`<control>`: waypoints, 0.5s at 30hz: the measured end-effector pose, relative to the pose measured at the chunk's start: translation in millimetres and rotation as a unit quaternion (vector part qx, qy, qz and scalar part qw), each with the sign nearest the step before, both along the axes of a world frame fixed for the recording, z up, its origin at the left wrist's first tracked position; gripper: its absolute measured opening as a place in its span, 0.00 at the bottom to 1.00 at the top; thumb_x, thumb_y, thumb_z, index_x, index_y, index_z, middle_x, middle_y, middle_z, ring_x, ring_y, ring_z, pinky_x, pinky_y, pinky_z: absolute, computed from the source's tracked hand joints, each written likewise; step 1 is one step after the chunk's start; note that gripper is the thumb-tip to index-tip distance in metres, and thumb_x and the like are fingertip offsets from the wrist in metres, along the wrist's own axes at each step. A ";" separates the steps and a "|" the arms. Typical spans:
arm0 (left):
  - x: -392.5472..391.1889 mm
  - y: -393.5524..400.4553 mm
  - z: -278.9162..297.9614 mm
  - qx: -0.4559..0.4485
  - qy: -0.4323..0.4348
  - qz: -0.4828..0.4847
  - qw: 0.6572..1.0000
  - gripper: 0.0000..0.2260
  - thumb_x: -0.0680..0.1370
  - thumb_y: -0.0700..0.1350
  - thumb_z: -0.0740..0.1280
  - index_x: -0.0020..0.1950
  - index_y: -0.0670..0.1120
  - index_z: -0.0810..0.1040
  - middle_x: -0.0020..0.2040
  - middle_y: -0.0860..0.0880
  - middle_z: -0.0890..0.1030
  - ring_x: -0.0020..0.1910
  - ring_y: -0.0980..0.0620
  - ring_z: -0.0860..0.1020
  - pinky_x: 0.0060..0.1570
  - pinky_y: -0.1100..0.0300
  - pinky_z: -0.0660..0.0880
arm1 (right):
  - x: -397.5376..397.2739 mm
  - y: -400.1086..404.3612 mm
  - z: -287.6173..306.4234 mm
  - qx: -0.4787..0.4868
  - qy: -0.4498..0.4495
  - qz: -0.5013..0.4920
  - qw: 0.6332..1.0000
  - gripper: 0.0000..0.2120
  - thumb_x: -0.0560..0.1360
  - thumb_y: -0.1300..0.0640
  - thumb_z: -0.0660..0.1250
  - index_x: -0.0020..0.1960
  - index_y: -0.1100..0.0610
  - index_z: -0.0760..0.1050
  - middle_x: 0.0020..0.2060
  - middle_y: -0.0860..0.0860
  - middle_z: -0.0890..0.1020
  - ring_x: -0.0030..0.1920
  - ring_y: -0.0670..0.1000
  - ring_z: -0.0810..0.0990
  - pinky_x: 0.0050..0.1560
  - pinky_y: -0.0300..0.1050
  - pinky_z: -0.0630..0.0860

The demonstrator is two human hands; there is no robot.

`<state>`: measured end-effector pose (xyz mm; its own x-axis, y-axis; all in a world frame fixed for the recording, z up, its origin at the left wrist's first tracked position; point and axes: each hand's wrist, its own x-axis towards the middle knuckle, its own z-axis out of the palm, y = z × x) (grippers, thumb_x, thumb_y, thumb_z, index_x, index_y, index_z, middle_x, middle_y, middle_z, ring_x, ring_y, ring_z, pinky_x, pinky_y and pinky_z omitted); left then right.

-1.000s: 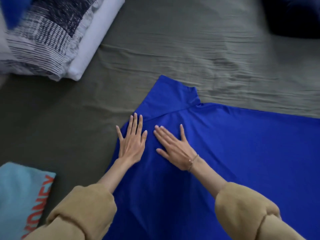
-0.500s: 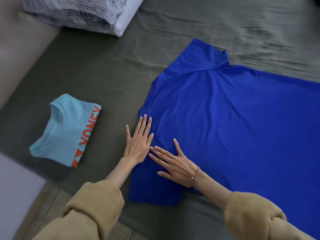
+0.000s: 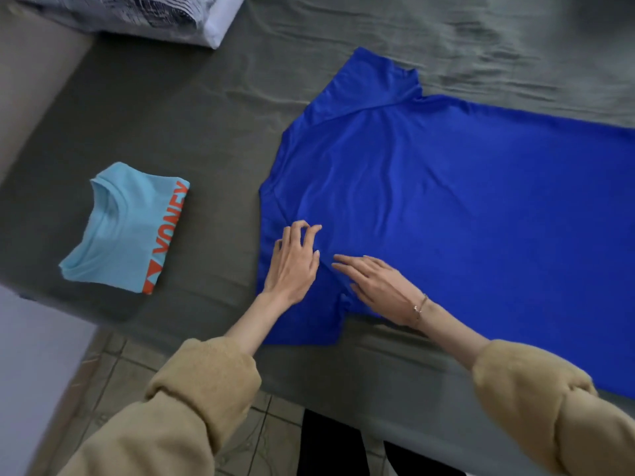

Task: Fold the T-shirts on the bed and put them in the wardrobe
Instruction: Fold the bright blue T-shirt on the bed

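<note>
The bed [image 3: 192,108], covered with a grey-green sheet, fills most of the frame; its near edge runs across the lower part, and below it a strip of tiled floor [image 3: 261,438] shows. Much bare sheet lies open in the middle left and along the top right. The blue T-shirt [image 3: 446,207] is spread flat over the centre and right, and its right part goes out of the frame; one sleeve points to the upper centre, the other sleeve lies at the lower centre, close to the bed's near edge. At the top left a patterned pillow [image 3: 130,15] lies partly cut by the frame. In the middle left the folded light-blue T-shirt [image 3: 127,228] with orange letters rests well apart from the blue one. The left hand [image 3: 292,262] is on the blue cloth near its left edge, fingers curled and gathering a small fold. The right hand [image 3: 378,286], just beside it, lies flat with straight fingers on the cloth.
</note>
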<state>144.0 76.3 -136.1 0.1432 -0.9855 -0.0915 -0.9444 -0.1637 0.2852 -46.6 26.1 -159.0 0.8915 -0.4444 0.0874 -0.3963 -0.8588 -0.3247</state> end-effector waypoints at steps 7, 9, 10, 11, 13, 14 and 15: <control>-66.9 9.0 10.6 0.101 0.090 -0.221 0.966 0.15 0.74 0.53 0.66 0.54 0.46 0.69 0.50 0.52 0.70 0.50 0.52 0.71 0.49 0.56 0.71 | -112.8 12.8 9.1 0.094 0.087 -0.110 0.986 0.22 0.72 0.48 0.55 0.62 0.56 0.71 0.57 0.51 0.74 0.53 0.53 0.76 0.50 0.47 0.76; -81.1 12.4 8.5 0.145 0.066 -0.258 0.953 0.17 0.72 0.56 0.67 0.54 0.48 0.69 0.51 0.53 0.69 0.50 0.53 0.69 0.48 0.58 0.68 | -152.8 25.6 14.0 0.129 0.113 -0.160 0.972 0.25 0.68 0.49 0.58 0.63 0.55 0.70 0.57 0.50 0.73 0.53 0.52 0.74 0.51 0.47 0.75; -82.9 13.8 7.2 0.152 0.045 -0.267 0.951 0.18 0.70 0.55 0.67 0.55 0.49 0.68 0.51 0.53 0.69 0.50 0.53 0.68 0.47 0.59 0.65 | -169.1 31.7 15.8 0.141 0.124 -0.187 0.964 0.27 0.66 0.51 0.60 0.64 0.55 0.69 0.56 0.50 0.73 0.53 0.52 0.73 0.51 0.46 0.74; -84.3 14.9 6.4 0.151 0.025 -0.270 0.951 0.18 0.69 0.54 0.67 0.54 0.49 0.68 0.51 0.53 0.68 0.51 0.53 0.68 0.45 0.59 0.64 | -184.4 37.4 17.6 0.146 0.138 -0.213 0.956 0.28 0.64 0.53 0.62 0.64 0.56 0.69 0.56 0.50 0.73 0.52 0.53 0.73 0.50 0.45 0.73; -87.6 14.0 5.8 0.146 -0.006 -0.270 0.952 0.16 0.68 0.49 0.65 0.53 0.49 0.67 0.50 0.54 0.67 0.50 0.52 0.69 0.44 0.59 0.62 | -210.8 46.3 19.9 0.132 0.158 -0.258 0.944 0.28 0.60 0.58 0.66 0.61 0.56 0.71 0.52 0.50 0.74 0.49 0.53 0.75 0.44 0.43 0.71; -88.8 14.0 6.1 0.147 -0.016 -0.269 0.952 0.16 0.67 0.46 0.65 0.53 0.49 0.67 0.49 0.54 0.67 0.49 0.52 0.69 0.43 0.59 0.62 | -220.2 49.8 20.4 0.117 0.166 -0.277 0.939 0.28 0.57 0.61 0.68 0.57 0.56 0.72 0.49 0.50 0.75 0.47 0.54 0.76 0.41 0.42 0.70; -90.6 12.9 5.7 0.145 -0.022 -0.268 0.952 0.15 0.67 0.43 0.64 0.52 0.49 0.67 0.48 0.53 0.68 0.48 0.52 0.69 0.42 0.59 0.62 | -228.3 52.4 20.4 0.100 0.173 -0.295 0.934 0.28 0.54 0.65 0.70 0.54 0.56 0.72 0.46 0.50 0.75 0.43 0.54 0.77 0.37 0.41 0.69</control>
<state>53.4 89.2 -130.4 -0.3639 -0.8521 -0.3762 -0.9241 0.2798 0.2601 -274.9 78.5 -138.6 0.4463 -0.8439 -0.2977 -0.8922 -0.3939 -0.2208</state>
